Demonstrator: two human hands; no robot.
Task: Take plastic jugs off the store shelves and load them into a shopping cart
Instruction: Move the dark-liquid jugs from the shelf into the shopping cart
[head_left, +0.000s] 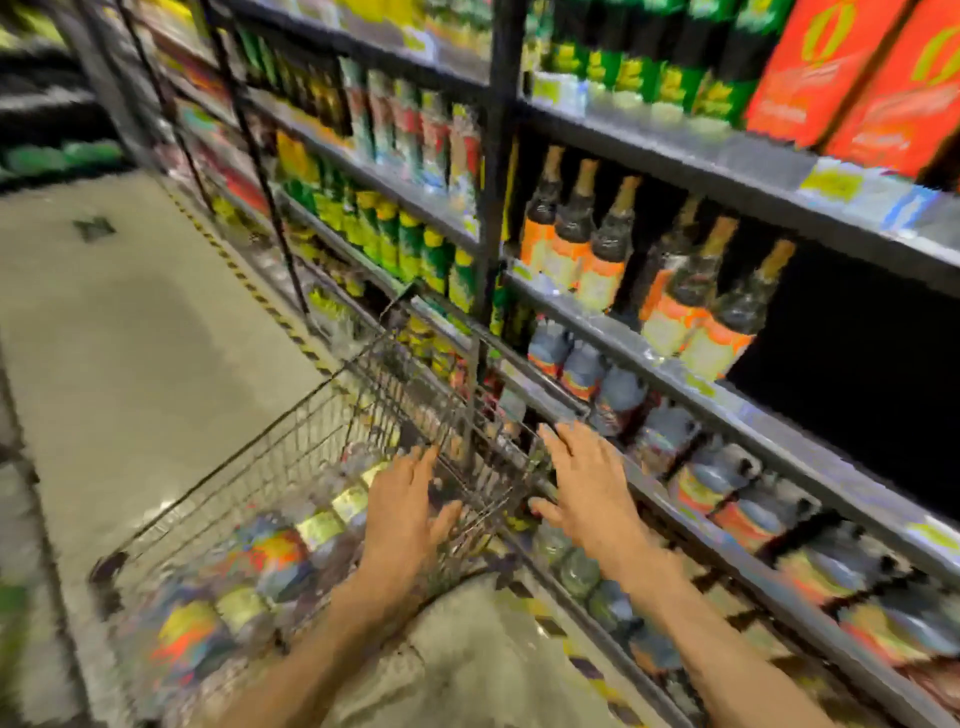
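Both hands are empty, fingers spread wide. Our left hand sits at centre frame over the right rim of the shopping cart, which already carries several jugs at lower left. Our right hand lies just right of centre, against the shelf edge. The nearest shelved jugs stand upright in a row running from centre to lower right, just beyond that hand. We judge the right hand nearer for the next pick.

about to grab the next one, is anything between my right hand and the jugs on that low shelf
Nothing visible: the open right hand hovers before the grey-capped plastic jugs, beside the wire shopping cart.
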